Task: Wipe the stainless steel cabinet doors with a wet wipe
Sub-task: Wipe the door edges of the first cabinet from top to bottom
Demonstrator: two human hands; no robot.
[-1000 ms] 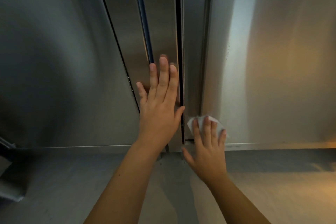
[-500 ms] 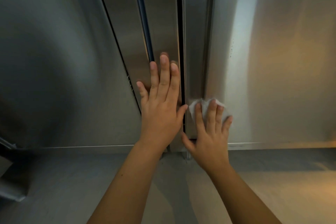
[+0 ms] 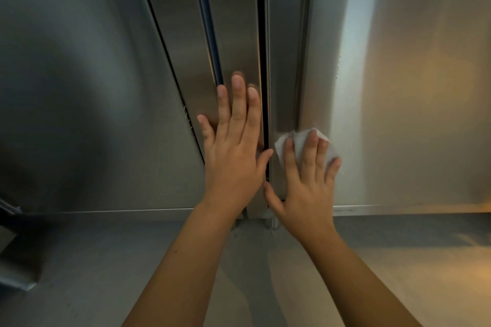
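Two stainless steel cabinet doors fill the view, the left door [image 3: 87, 87] and the right door [image 3: 403, 87], split by a dark vertical gap [image 3: 261, 61]. My left hand [image 3: 233, 146] lies flat with straight fingers on the left door's edge strip, just left of the gap. My right hand [image 3: 308, 180] presses a white wet wipe [image 3: 300, 141] flat against the right door near its inner edge, low down. The wipe shows above and beside my fingers; the rest is under my palm.
A grey floor [image 3: 398, 260] runs along the doors' bottom edge. A long vertical handle strip [image 3: 207, 21] stands on the left door above my left hand. A dark metal object [image 3: 13, 260] sits at the lower left.
My right hand has slid the wipe upward along the right door's inner edge from near the bottom. My left hand has stayed in place on the left door.
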